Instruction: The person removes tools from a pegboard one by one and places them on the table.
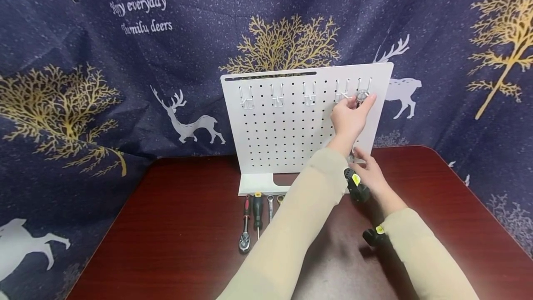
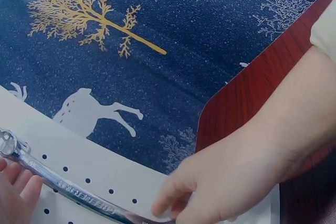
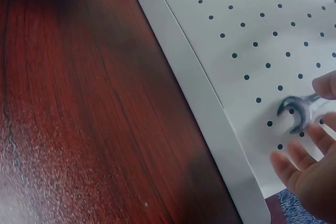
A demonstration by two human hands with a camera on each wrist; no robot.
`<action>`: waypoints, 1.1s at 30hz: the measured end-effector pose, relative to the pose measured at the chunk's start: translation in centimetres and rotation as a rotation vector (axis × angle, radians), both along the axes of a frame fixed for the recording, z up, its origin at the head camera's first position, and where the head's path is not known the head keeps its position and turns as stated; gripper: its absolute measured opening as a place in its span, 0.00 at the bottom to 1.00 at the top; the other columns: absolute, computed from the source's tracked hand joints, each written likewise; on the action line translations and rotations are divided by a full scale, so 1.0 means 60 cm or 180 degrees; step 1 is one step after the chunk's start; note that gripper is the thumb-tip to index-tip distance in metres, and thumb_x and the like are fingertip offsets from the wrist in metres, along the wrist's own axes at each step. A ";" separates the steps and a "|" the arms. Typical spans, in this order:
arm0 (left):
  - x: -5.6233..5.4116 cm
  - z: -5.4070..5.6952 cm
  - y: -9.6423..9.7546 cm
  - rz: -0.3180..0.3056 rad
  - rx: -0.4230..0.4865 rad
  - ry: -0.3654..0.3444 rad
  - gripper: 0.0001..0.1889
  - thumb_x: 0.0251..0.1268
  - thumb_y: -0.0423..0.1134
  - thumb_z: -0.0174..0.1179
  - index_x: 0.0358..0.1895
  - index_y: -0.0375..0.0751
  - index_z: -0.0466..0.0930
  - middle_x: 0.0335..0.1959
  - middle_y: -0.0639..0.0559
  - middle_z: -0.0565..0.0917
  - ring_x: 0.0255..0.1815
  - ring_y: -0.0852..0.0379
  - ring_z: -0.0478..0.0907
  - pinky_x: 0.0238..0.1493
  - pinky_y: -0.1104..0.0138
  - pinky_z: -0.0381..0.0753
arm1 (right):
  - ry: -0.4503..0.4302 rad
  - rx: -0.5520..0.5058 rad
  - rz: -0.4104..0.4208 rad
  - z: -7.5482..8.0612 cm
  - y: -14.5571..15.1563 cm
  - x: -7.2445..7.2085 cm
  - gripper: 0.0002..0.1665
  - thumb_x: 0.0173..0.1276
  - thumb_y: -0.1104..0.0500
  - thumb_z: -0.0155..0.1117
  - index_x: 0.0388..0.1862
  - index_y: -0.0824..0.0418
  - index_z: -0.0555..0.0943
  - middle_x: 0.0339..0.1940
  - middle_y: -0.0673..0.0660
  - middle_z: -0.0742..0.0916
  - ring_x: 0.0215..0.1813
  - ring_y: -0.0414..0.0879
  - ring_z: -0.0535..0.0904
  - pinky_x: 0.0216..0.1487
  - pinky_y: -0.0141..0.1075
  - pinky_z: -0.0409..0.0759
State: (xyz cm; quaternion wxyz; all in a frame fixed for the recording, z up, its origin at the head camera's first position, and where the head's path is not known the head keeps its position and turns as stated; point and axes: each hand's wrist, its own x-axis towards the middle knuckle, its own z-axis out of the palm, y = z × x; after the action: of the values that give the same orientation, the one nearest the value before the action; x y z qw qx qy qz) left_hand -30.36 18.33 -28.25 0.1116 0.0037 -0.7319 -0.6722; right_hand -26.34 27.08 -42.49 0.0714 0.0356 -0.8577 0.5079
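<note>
A long chrome combination wrench (image 2: 79, 190) lies along the upper right part of a white pegboard (image 1: 283, 133). My left hand (image 1: 350, 117) holds its ring end (image 1: 362, 95) up at the rightmost hook, thumb and fingers around the ring. Lower down, my right hand (image 1: 372, 174) pinches the shaft close to the open end. That open-ended jaw shows against the holes in the right wrist view, between thumb and fingers of the right hand (image 3: 315, 171). Part of the hook is hidden behind the ring and the left hand.
Clear hooks (image 1: 247, 98) line the board's top row. Before its base lie a ratchet (image 1: 244, 240) with a red and black handle, a screwdriver (image 1: 258, 207) and wrenches (image 1: 270, 203), partly covered by my left sleeve. A printed cloth (image 1: 191, 59) hangs behind the red-brown table (image 1: 179, 226).
</note>
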 end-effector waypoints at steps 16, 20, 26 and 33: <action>0.002 0.008 -0.007 -0.0169 -0.0058 -0.0260 0.24 0.48 0.58 0.69 0.45 0.46 0.82 0.37 0.60 0.82 0.36 0.66 0.76 0.38 0.75 0.78 | -0.0306 -0.0279 -0.0115 -0.012 -0.013 0.009 0.33 0.75 0.54 0.46 0.72 0.69 0.56 0.67 0.73 0.67 0.67 0.67 0.65 0.65 0.54 0.69; 0.000 0.008 -0.010 -0.0220 -0.0086 -0.0266 0.24 0.48 0.56 0.70 0.45 0.45 0.82 0.36 0.59 0.83 0.35 0.66 0.77 0.36 0.76 0.78 | -0.0157 -0.0281 -0.0306 -0.020 -0.023 0.024 0.30 0.75 0.52 0.46 0.68 0.71 0.61 0.63 0.73 0.71 0.62 0.63 0.72 0.54 0.32 0.76; 0.004 0.017 -0.022 -0.0287 -0.0209 -0.0327 0.21 0.49 0.57 0.69 0.41 0.47 0.82 0.36 0.57 0.81 0.35 0.64 0.76 0.36 0.74 0.78 | 0.0120 -0.0535 -0.0490 -0.033 -0.039 0.051 0.27 0.75 0.54 0.47 0.64 0.72 0.65 0.57 0.72 0.77 0.42 0.31 0.77 0.39 0.18 0.75; 0.008 0.026 -0.026 -0.0289 -0.0234 -0.0363 0.17 0.49 0.56 0.69 0.33 0.48 0.81 0.32 0.58 0.78 0.33 0.64 0.73 0.33 0.73 0.77 | 0.0255 -0.0567 -0.0773 -0.030 -0.049 0.073 0.21 0.73 0.58 0.50 0.61 0.69 0.71 0.51 0.70 0.81 0.36 0.25 0.73 0.39 0.17 0.73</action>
State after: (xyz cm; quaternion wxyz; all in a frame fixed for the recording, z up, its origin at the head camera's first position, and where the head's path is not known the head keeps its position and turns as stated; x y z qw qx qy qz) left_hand -29.87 16.77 -26.67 0.0392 0.0048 -0.7606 -0.6480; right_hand -21.94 24.16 -44.28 0.1693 -0.0546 -0.8037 0.5678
